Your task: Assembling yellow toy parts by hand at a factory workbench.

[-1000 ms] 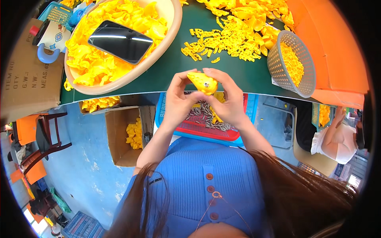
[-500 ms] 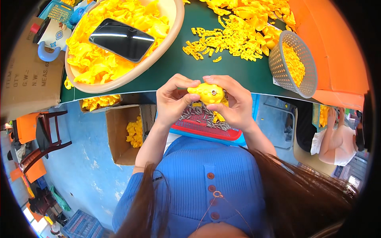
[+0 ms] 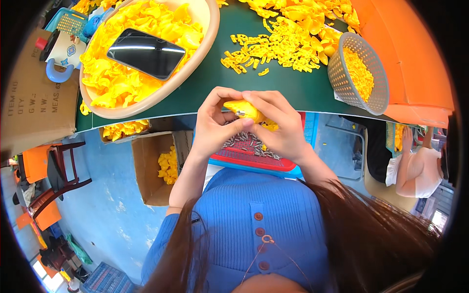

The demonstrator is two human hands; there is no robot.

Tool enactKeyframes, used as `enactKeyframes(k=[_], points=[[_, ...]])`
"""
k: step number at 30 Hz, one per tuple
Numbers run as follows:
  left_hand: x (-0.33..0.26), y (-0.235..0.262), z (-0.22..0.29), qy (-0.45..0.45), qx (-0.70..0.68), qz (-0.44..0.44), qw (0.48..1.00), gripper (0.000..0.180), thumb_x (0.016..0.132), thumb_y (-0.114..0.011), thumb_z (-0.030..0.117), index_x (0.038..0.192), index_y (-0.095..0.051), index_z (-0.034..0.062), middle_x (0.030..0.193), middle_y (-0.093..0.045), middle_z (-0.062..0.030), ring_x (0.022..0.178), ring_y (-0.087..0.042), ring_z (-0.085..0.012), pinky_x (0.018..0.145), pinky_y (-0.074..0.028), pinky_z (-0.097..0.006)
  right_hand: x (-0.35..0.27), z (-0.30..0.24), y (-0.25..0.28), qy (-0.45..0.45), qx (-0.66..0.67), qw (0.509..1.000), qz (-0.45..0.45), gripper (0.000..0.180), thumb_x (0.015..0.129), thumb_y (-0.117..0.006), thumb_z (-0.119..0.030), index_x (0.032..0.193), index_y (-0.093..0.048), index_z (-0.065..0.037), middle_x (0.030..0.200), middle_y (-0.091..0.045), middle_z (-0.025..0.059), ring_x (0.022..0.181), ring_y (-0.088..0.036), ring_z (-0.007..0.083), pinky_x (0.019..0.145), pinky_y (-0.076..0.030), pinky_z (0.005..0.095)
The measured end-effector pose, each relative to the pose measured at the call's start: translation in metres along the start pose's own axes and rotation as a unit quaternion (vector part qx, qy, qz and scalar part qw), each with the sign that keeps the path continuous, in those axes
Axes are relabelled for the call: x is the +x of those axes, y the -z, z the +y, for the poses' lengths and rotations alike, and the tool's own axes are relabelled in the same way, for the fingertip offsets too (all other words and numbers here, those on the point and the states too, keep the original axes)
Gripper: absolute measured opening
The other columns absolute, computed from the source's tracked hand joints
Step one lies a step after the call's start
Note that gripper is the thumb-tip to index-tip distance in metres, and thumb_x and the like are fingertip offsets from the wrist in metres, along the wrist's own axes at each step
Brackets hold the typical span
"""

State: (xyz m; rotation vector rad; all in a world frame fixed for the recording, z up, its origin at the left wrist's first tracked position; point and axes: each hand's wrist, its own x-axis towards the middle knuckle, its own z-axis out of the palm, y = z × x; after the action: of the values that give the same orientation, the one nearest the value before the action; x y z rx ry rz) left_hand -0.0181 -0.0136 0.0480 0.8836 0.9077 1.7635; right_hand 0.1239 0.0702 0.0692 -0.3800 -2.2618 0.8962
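Above the table's near edge, a yellow plastic toy piece [image 3: 255,115] is held between both my hands. My left hand [image 3: 212,124] is closed on its left side, thumb and fingers pinching it. My right hand [image 3: 283,121] grips it from the right, fingers over the top and thumb below. A small silver metal part [image 3: 240,113] shows at the piece's near left side. Fingers cover much of the piece. Below my hands, a red tray [image 3: 232,162] holds many short metal pins [image 3: 250,147] and some yellow pieces, partly hidden by my right hand.
A beige basin [image 3: 213,29] full of yellow pieces, with a black phone [image 3: 146,52] on top, stands at left on the green table [image 3: 210,80]. Small yellow parts [image 3: 288,46] lie spread behind a grey basket [image 3: 337,78]. Someone in white [image 3: 424,168] sits at right.
The toy piece has been turned: the round metal detail on its right no longer shows, and a metal part shows at its near left. My hands have drawn closer together around it.
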Motion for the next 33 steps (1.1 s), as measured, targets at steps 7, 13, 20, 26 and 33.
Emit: enactKeyframes(k=[7, 13, 20, 26, 33], points=[[-0.002, 0.013, -0.014, -0.018, -0.010, -0.005, 1.000, 0.045, 0.076, -0.071, 0.017, 0.116, -0.057, 0.0001, 0.103, -0.050, -0.0049, 0.098, -0.053, -0.0137, 0.087, -0.043, -0.027, -0.002, 0.001, 0.005, -0.087, 0.103, 0.991, 0.027, 0.061, 0.060, -0.080, -0.010, 0.116, -0.056, -0.001, 0.108, -0.060, 0.0148, 0.098, -0.059, 0.0253, 0.084, -0.047, 0.0313], [-0.003, 0.011, -0.005, -0.040, 0.071, -0.041, 0.996, 0.050, 0.071, -0.076, 0.015, 0.115, -0.056, -0.0004, 0.104, -0.050, -0.0059, 0.102, -0.053, -0.0147, 0.083, -0.049, -0.027, -0.003, 0.000, 0.009, -0.017, 0.041, 0.999, 0.011, 0.061, 0.061, -0.080, -0.006, 0.117, -0.055, -0.002, 0.109, -0.060, 0.0137, 0.098, -0.060, 0.0210, 0.084, -0.047, 0.0303], [-0.007, 0.013, -0.012, -0.096, 0.081, -0.004, 0.992, 0.052, 0.068, -0.079, 0.018, 0.112, -0.057, -0.0007, 0.102, -0.050, -0.0073, 0.098, -0.054, -0.0146, 0.081, -0.049, -0.026, -0.011, 0.009, 0.003, -0.080, 0.243, 0.967, 0.016, 0.042, 0.071, -0.068, 0.006, 0.110, -0.054, 0.003, 0.111, -0.058, 0.0175, 0.109, -0.055, 0.0273, 0.092, -0.045, 0.0347], [-0.006, 0.005, -0.011, -0.095, 0.075, 0.018, 0.993, 0.050, 0.069, -0.079, 0.017, 0.111, -0.056, -0.0004, 0.101, -0.050, -0.0071, 0.095, -0.054, -0.0143, 0.081, -0.048, -0.026, -0.011, 0.012, 0.003, -0.073, 0.273, 0.959, 0.018, 0.037, 0.074, -0.065, 0.008, 0.109, -0.054, 0.004, 0.112, -0.057, 0.0186, 0.111, -0.053, 0.0290, 0.095, -0.044, 0.0359], [-0.010, 0.008, -0.012, -0.103, 0.102, 0.020, 0.989, 0.047, 0.071, -0.077, 0.014, 0.111, -0.056, -0.0010, 0.102, -0.051, -0.0070, 0.096, -0.055, -0.0152, 0.082, -0.047, -0.026, -0.011, 0.012, -0.001, -0.124, 0.309, 0.943, 0.017, 0.036, 0.075, -0.065, 0.007, 0.109, -0.054, 0.004, 0.112, -0.057, 0.0178, 0.110, -0.054, 0.0261, 0.095, -0.043, 0.0352]])
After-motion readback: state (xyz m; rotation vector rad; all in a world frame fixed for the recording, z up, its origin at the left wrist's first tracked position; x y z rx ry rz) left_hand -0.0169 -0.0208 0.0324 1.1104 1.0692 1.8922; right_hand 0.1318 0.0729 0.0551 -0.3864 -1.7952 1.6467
